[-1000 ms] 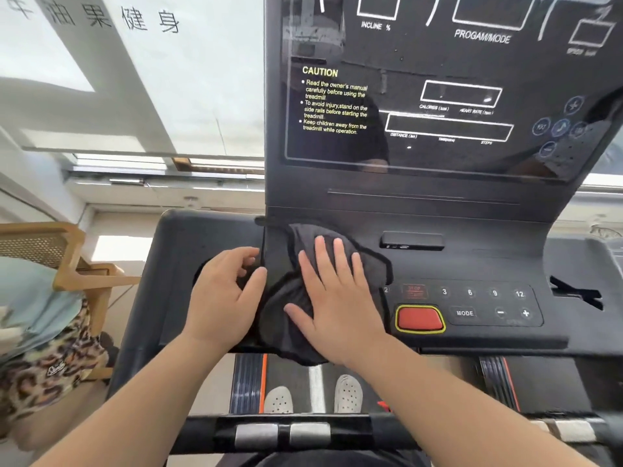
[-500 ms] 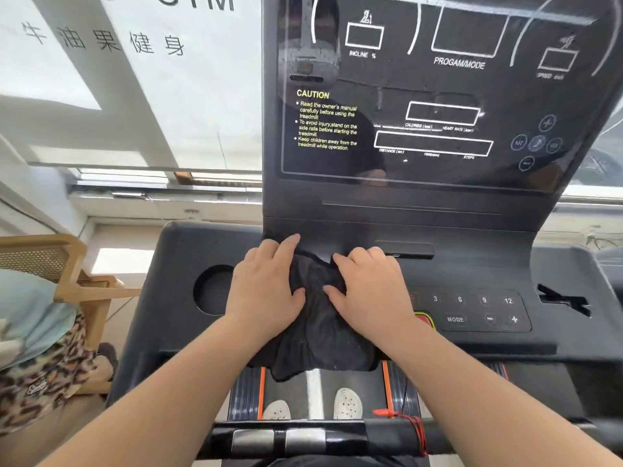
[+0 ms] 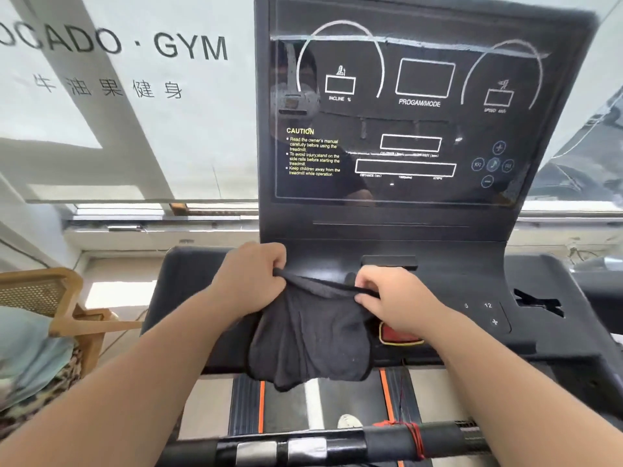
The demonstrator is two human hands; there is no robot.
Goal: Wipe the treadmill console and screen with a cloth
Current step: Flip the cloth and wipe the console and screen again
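Observation:
A dark grey cloth [image 3: 310, 338] hangs over the front of the black treadmill console [image 3: 546, 335]. My left hand [image 3: 251, 276] pinches its top edge at the left. My right hand [image 3: 392, 298] pinches the same edge at the right, so the edge is stretched between them. The cloth's lower part drapes past the console's front lip. Above stands the glossy black screen [image 3: 414, 119] with white outlines and a yellow caution text. My right wrist partly hides the red stop button [image 3: 397, 335] and most of the keypad.
A black handlebar [image 3: 303, 448] with silver grips and a red cord crosses the bottom. Below the console lies the treadmill belt [image 3: 313, 402] with one shoe on it. A wooden chair [image 3: 50, 298] with fabric stands at the left. A window wall is behind.
Both hands went from pressing the cloth flat on the console to gripping its top edge and pulling it taut between them. The view has tilted upward, showing more of the screen.

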